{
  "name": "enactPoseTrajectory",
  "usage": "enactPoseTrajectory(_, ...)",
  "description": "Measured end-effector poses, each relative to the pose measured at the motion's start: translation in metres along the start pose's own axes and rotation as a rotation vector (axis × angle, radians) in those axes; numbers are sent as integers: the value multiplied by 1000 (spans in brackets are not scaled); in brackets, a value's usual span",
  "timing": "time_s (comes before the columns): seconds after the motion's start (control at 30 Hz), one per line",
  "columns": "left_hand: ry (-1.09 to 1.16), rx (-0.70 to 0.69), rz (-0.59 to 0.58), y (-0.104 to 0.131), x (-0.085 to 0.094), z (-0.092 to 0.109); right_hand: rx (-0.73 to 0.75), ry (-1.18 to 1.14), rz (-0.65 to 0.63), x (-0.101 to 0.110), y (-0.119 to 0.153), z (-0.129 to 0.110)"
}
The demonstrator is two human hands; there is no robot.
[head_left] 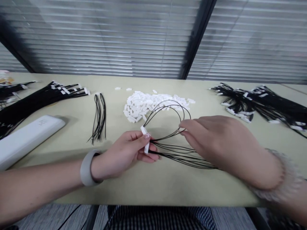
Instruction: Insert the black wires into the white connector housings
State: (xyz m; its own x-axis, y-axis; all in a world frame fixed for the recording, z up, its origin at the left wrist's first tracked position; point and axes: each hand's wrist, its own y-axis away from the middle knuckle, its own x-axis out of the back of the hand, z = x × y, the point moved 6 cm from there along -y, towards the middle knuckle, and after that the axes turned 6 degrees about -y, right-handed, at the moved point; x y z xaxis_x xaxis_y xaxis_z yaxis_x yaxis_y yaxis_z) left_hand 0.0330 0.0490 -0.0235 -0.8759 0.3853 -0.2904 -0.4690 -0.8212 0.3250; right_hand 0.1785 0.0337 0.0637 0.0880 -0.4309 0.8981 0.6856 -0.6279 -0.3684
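My left hand [130,145] pinches a white plastic connector housing [144,131] between thumb and fingers, above the near middle of the table. Several thin black wires [177,156] run from the housing toward the right, passing under my other hand. A few more loop up from its far end and curve round. My right hand [206,137] has its thumb and forefinger pressed together on the looped black wires, a short way right of the housing. The other fingers of that hand are curled and mostly hidden. Beyond both hands lies a heap of loose white connector housings [144,103].
A small bunch of loose black wires [98,118] lies left of the heap. Farther left are a thick wire bundle with white connectors [40,99] and a long white case-like object [31,137]. More connectored wire bundles [261,99] lie at right. Window blinds [107,38] stand behind the table.
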Motion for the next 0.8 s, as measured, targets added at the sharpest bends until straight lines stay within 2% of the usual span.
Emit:
enactPoseTrajectory(0.1,-4,-7,15,0,2,0,-125,-299,-46,-5,2,10)
enactPoseTrajectory(0.2,-1,-19,-4,0,3,-2,-175,-501,-185,-18,0,10)
enactPoseTrajectory(0.33,-21,-29,-28,1,2,-2,-75,-604,-307,-33,-5,2)
enactPoseTrajectory(0.43,-44,-20,-17,1,1,-2,-10,-517,-303,-32,-6,-2)
enactPoseTrajectory(0.6,-59,-26,41,1,3,-1,-9,139,-62,4,-4,6)
enactPoseTrajectory(0.67,-61,-22,59,0,4,-1,-64,240,84,21,-3,15)
enactPoseTrajectory(0.73,-69,-8,58,0,4,-3,-180,100,282,39,-3,28)
enactPoseTrajectory(0.8,-89,-1,31,-1,2,-4,-336,-314,489,50,-1,45)
